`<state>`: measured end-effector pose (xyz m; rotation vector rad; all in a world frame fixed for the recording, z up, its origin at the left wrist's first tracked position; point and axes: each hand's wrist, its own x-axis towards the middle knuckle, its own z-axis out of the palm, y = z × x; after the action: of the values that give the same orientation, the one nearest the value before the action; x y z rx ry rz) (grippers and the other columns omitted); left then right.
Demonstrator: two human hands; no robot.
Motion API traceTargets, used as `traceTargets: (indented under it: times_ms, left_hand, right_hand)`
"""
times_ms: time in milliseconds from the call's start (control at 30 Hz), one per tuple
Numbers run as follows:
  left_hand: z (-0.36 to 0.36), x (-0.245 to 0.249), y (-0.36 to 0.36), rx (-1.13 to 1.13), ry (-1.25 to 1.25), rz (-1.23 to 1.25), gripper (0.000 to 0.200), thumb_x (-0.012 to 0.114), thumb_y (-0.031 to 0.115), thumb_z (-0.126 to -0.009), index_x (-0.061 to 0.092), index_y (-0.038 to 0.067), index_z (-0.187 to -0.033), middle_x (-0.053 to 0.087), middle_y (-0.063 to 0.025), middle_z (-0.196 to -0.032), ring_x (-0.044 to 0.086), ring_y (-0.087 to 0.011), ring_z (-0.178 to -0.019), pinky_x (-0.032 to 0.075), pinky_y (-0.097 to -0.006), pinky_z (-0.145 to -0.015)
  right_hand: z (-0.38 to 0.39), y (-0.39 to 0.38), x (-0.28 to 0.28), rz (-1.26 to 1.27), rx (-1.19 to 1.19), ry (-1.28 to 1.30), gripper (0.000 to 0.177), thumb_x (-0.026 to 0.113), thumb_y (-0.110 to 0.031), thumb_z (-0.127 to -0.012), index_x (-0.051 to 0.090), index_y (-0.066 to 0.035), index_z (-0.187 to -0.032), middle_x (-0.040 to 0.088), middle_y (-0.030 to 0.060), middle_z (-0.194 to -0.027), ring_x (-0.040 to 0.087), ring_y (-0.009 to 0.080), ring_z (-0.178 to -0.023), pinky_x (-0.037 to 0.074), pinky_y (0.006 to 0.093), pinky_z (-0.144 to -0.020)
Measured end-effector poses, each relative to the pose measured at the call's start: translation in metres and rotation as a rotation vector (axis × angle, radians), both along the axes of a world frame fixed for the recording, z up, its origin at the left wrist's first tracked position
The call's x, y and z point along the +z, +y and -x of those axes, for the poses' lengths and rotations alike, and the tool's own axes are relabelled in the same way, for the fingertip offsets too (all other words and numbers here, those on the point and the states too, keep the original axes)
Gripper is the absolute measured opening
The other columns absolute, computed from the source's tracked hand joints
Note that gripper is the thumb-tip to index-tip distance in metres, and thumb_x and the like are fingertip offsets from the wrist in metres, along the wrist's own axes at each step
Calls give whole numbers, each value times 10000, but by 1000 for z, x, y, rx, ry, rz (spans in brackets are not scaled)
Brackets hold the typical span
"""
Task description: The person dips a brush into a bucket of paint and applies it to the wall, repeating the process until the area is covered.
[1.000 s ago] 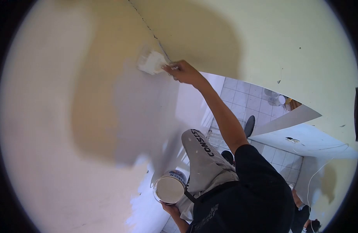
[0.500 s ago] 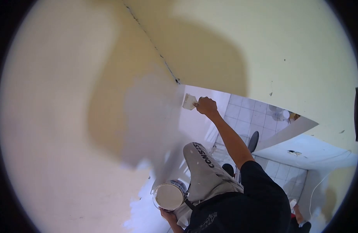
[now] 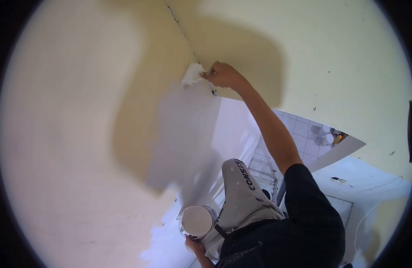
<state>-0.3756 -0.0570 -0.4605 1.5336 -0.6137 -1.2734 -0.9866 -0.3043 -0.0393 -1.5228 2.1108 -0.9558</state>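
My right hand [image 3: 223, 75], its fingers closed round the handle, holds a wide white paintbrush [image 3: 193, 74]. The bristles are at the wall [image 3: 139, 89], beside the dark crack [image 3: 184, 33] in the corner and just above a pale, freshly coated patch [image 3: 183, 120]. Low in the view, my left hand [image 3: 196, 246] grips an open paint bucket [image 3: 197, 221] from its near side. Off-white paint shows inside the bucket, close against my light trousers [image 3: 244, 196]. Part of the left hand's fingers is hidden beneath the bucket.
Past the lower edge of the yellowish wall [image 3: 313, 49] lies a tiled floor [image 3: 300, 129] far below. White containers [image 3: 326, 136] stand on it. Metal bars [image 3: 275, 183], perhaps of a ladder, show beside my leg. A thin cable [image 3: 360, 223] hangs at the right.
My right hand has moved up and to the left with the paintbrush, from beside the opening to the wall near the crack. The left hand still holds the bucket; the view has shifted slightly.
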Motion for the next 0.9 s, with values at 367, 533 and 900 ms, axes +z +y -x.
traceTargets:
  times_ms: [367,533,900]
  left_hand:
    - [22,9,6,-20,-188,-176,421,491,423,-966,575,10,-964,591,-65,-858,458,-100,-629,395,-223,-554]
    - [44,-6,0,-29,-675,172,426,605,357,-919,592,-66,-876,538,-63,-780,527,-156,-602,451,-313,-482]
    - [92,42,-20,-456,-774,123,393,601,288,-903,641,-48,-702,602,-167,-806,600,-294,-751,451,-381,-673]
  right_hand:
    - [12,20,5,211,5,-99,516,606,-501,-864,616,-1,-733,529,51,-594,481,114,-511,403,272,-474]
    - [-35,87,-70,198,-43,-517,463,484,-445,-965,502,-87,-672,381,-43,-529,348,51,-456,288,245,-417]
    - [-283,179,-310,-534,360,-912,440,584,-476,-901,628,-39,-892,564,10,-686,534,84,-598,391,257,-466]
